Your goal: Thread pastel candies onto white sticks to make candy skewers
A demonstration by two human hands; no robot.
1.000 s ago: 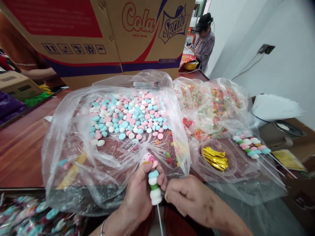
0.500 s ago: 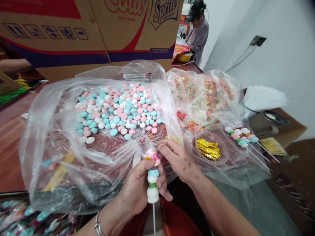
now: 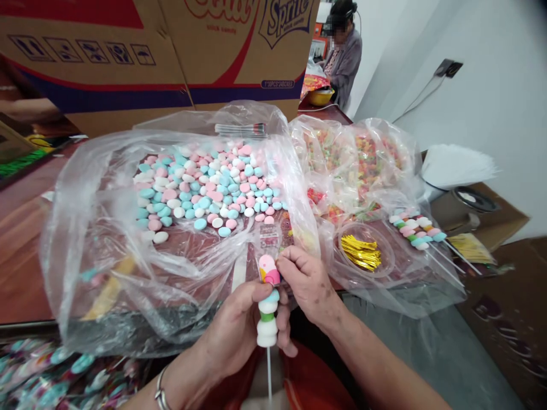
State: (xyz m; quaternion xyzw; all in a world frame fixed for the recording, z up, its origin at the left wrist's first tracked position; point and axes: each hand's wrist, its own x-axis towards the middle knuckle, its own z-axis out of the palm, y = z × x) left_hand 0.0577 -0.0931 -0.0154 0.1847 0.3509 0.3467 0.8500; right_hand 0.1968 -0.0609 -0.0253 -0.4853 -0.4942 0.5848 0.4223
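My left hand [image 3: 245,316] is closed round a candy skewer [image 3: 268,333], which stands nearly upright with its white stick pointing down. White, green and light blue pieces are stacked on the stick. A clear plastic wrapper [image 3: 269,236] with a pink and yellow print covers the upper part and reaches beyond the top. My right hand [image 3: 310,285] is closed in a pinch at the wrapper's right edge, beside the printed part. Its fingertips partly hide that edge.
Pink, blue and white candies [image 3: 205,191] lie on a plastic sheet ahead. To the right are bags of colourful gummies [image 3: 363,154], a tub of gold twist ties [image 3: 361,252] and finished skewers [image 3: 416,230]. A large carton [image 3: 179,62] stands behind; a person [image 3: 344,57] works farther back.
My right hand has gone from loosely spread fingers to a pinch at the wrapper's edge. The wrapper's top now stands straighter above the skewer. My left hand keeps its hold.
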